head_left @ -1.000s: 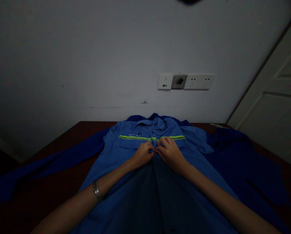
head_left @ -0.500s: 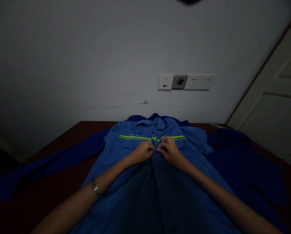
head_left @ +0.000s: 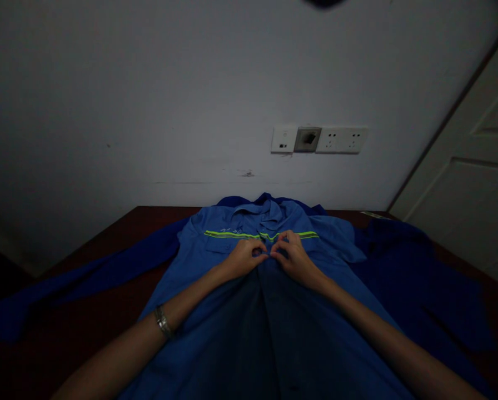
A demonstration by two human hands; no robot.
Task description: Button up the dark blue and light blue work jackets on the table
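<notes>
A blue work shirt [head_left: 215, 311] with a yellow-green reflective stripe [head_left: 228, 235] lies front up on a dark brown table [head_left: 119, 228], collar toward the wall. My left hand [head_left: 243, 259] and my right hand [head_left: 294, 258] meet at the shirt's front opening just below the stripe. Both hands are closed, fingers pinching the two front edges of the shirt together. A metal bracelet [head_left: 162, 322] sits on my left wrist.
The shirt's darker blue sleeves spread over the table to the left [head_left: 86, 278] and right [head_left: 419, 278]. A white wall stands right behind the table with a row of sockets and switches [head_left: 318, 139]. A white door [head_left: 469, 183] is at the right.
Both hands have crept slightly up the shirt front toward the stripe, fingers still working at the same spot. The shirt has stayed in place.
</notes>
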